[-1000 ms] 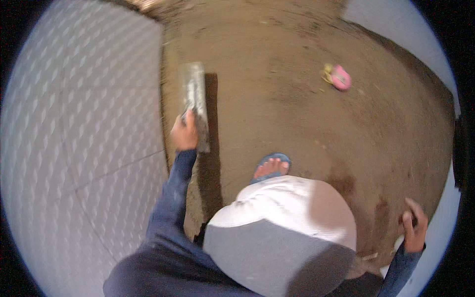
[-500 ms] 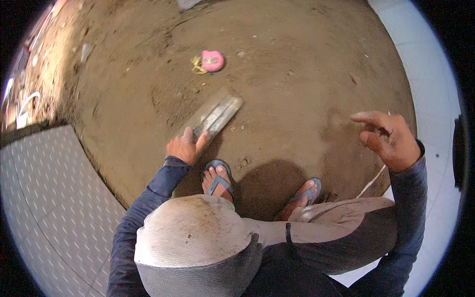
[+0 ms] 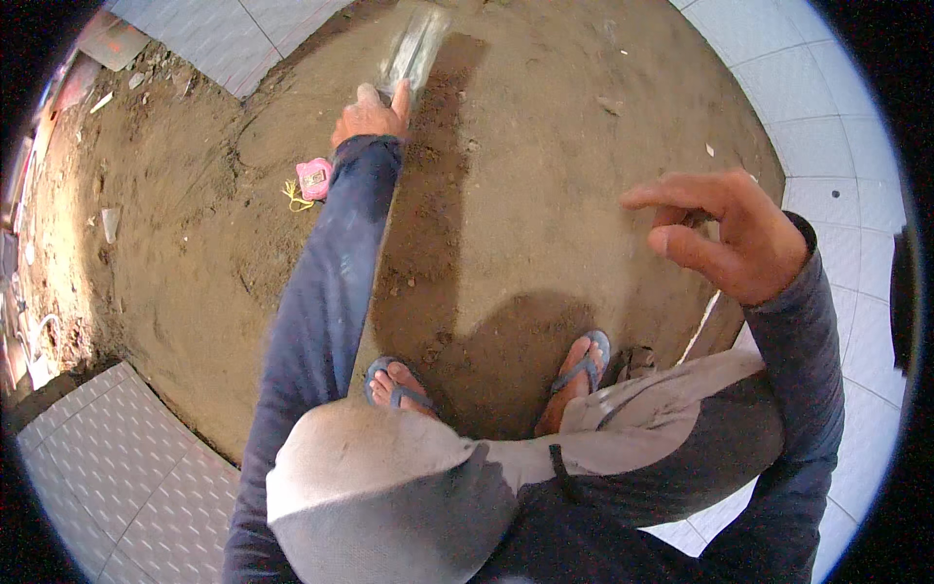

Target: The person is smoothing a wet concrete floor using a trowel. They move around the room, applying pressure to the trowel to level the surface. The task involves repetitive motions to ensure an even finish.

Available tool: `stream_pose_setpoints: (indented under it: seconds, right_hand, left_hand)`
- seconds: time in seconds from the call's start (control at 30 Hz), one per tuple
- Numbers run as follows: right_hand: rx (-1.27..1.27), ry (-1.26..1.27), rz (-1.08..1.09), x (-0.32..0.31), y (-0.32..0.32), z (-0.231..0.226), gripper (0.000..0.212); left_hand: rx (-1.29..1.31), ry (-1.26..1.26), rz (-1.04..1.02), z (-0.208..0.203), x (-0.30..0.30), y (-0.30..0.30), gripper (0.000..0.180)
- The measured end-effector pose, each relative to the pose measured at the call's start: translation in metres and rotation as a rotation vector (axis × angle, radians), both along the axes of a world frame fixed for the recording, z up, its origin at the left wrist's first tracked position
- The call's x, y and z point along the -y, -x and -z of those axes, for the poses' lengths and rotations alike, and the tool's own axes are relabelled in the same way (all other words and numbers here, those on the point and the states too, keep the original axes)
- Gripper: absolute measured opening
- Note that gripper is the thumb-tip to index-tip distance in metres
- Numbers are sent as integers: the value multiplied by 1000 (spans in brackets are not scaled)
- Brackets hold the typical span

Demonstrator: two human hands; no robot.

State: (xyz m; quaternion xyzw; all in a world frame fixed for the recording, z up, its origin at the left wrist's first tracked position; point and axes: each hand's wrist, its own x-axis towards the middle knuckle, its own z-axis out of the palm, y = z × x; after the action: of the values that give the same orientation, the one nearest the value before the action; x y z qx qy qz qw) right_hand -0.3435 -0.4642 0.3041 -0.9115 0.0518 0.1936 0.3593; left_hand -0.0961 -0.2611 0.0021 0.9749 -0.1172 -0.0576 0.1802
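My left hand (image 3: 372, 119) is stretched far forward, its fingers closed round the handle of a flat rectangular trowel (image 3: 418, 51). The trowel's blade, smeared by motion, is over the brown sandy soil (image 3: 545, 195); whether it touches the surface I cannot tell. Bent but apart, the fingers of my right hand (image 3: 735, 229) hang over the soil at the right with nothing seen in them. Beside my left sleeve lies a small pink case (image 3: 313, 179) with a tangle of yellow string.
Grey patterned tiles (image 3: 126, 457) border the soil at lower left, with more tiles (image 3: 219, 39) at far left. Pale tiles (image 3: 827, 146) run down the right side. My sandalled feet (image 3: 399, 387) stand on the soil. Rubble (image 3: 136, 80) lies along the left edge.
My left hand has gone forward with the trowel, from near my feet to the far side. The view has shifted, showing more tiles ahead. My right hand appears slightly further left and higher.
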Motion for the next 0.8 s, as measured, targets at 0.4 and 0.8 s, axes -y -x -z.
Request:
stream_pose_setpoints:
  seconds: [0.4,0.8]
  right_hand:
    - [118,11,28,41,26,9,25]
    - [-166,-82,757,-20,72,228,80]
  left_hand:
    - [-93,-99,14,31,42,39,60]
    - [-463,724,529,-21,68,252,34]
